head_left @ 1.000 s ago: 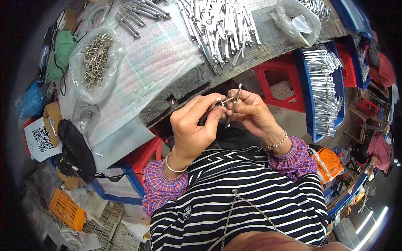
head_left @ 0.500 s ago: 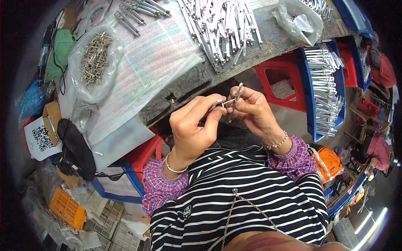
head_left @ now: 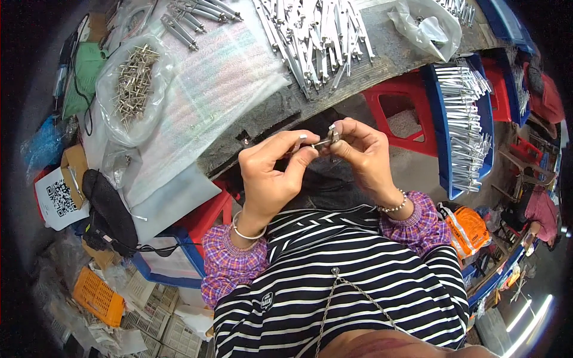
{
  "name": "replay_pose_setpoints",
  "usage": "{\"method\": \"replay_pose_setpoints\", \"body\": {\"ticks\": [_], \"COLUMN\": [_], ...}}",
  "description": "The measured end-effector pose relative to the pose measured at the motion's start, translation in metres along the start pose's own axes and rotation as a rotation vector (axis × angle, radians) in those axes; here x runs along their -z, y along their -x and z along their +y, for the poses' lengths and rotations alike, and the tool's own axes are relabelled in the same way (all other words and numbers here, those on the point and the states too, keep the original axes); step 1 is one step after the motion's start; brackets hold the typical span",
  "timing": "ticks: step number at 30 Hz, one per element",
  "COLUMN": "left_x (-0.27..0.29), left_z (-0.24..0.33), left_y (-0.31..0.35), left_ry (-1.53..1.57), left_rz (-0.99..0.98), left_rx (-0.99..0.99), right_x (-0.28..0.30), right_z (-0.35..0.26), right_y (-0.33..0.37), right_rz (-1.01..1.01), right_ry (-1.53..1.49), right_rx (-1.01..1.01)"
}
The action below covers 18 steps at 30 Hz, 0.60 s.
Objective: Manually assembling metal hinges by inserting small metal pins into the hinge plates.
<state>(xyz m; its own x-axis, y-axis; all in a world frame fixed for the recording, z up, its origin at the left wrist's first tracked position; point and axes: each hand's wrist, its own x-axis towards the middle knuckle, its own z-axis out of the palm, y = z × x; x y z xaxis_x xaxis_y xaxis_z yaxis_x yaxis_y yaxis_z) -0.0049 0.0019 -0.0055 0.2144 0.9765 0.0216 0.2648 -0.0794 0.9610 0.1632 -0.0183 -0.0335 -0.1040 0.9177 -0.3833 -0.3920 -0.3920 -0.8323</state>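
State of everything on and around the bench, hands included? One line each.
Left hand: pinching a small metal part
Right hand: pinching a metal piece
Bag of pins: open, pins loose inside
Silver bars: piled loose
Blue tray: filled with metal strips

The left hand (head_left: 268,170) covered one end of the thin metal pin (head_left: 322,143); the form of that end could not be determined. The right hand (head_left: 370,153) hid most of the slim metal part (head_left: 333,135), and its contact with the pin was too small to resolve. Beyond both hands, the upper edge cut off the heap of metal bars (head_left: 325,37). Far to the right of the right hand, a person (head_left: 541,210) appeared small and blurred; what that person touched was indistinct.
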Motion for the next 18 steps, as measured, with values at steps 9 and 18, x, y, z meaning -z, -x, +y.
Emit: {"method": "replay_pose_setpoints", "body": {"ticks": [9,18], "left_x": [-0.001,0.006], "left_z": [-0.001,0.001], "left_y": [-0.001,-0.008], "left_ry": [0.022,0.52], "left_rz": [0.043,-0.098], "left_rx": [0.04,0.299], "right_x": [-0.001,-0.005], "right_z": [-0.002,-0.01], "right_y": [-0.006,0.006], "right_rz": [0.055,0.178], "right_ry": [0.111,0.466], "right_rx": [0.013,0.299]}}
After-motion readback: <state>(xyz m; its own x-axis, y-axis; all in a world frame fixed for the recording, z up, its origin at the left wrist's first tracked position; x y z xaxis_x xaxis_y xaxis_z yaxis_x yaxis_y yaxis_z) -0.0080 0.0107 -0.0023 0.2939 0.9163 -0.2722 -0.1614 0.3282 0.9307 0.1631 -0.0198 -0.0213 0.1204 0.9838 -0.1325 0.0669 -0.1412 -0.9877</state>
